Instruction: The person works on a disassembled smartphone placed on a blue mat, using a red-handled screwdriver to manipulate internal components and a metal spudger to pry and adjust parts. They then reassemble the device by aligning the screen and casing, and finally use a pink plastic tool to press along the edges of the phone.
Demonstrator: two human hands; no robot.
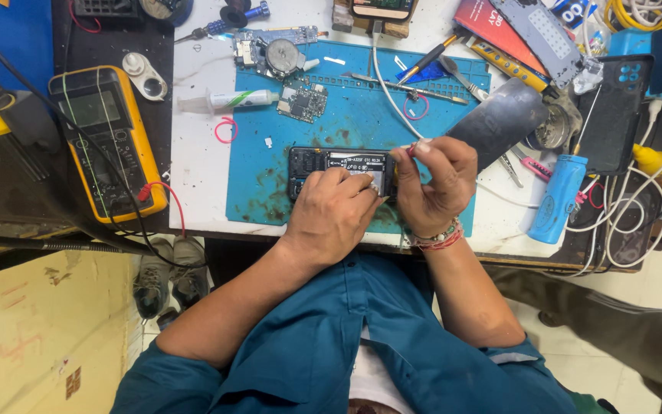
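Nearest the camera: teal sleeves, both forearms reaching fwd over the bench edge. Left hand (pixel 332 211) lay palm-down on the opened phone (pixel 336 170), fingers curled over its lower edge, pressing it flat rather than lifting it. Right hand (pixel 432 186), beaded bracelet at the wrist, was pinched shut around a thin tool w/ a reddish tip (pixel 411 150), tip angled toward the phone's right end; exact contact pt hidden by the fingers. Phone sat back-off, internals up, on the blue work mat (pixel 262 184), near the mat's front edge, centre of the bench.

Step in hand, as I judge it: probing or prying sth inside the phone's right side while the other hand steadies it. Next move prob. calls for a light, controlled lever w/ the tip and firm downward hold so the body doesn't skid on the mat.

Further back: small circuit board (pixel 302 102) and a white syringe-type tube (pixel 227 100) at the mat's left edge. Yellow multimeter (pixel 109 142) well left. Blue cylinder (pixel 559 198) to the right. Tweezers (pixel 411 86) near the mat's far edge.
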